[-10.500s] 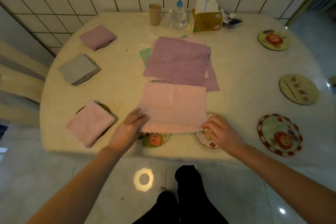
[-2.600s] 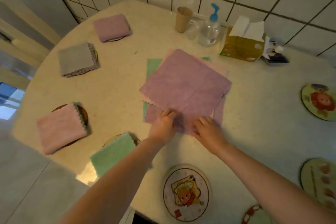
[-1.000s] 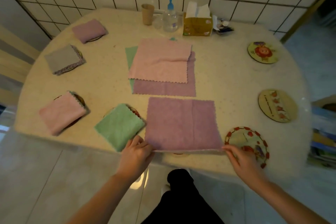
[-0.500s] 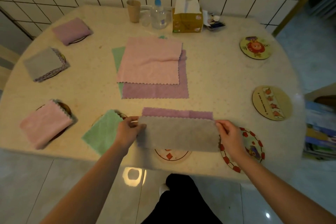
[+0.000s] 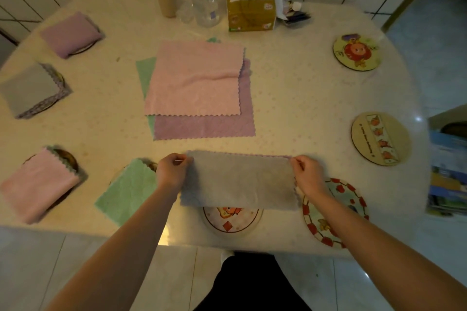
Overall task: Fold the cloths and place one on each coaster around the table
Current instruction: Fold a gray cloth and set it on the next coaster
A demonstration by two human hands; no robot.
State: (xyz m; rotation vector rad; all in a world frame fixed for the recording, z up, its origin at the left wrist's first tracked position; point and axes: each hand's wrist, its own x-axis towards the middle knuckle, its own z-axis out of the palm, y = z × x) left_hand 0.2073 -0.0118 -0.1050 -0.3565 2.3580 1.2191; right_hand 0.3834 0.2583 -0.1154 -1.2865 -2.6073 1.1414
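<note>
On our speckled, rounded desk, we pinch a soft scallop-edged cloth folded in half, left hand and right hand gripping its far corners above a round coaster.

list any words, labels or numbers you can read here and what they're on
Nothing here reads clearly.
Tissue box: small printed marks on its front, too blurred to read.
Pump bottle: a label, too small to read.
Tan coaster: a line of dark lettering along its picture strip, too small to read.
The other coasters show only cartoon pictures.
</note>
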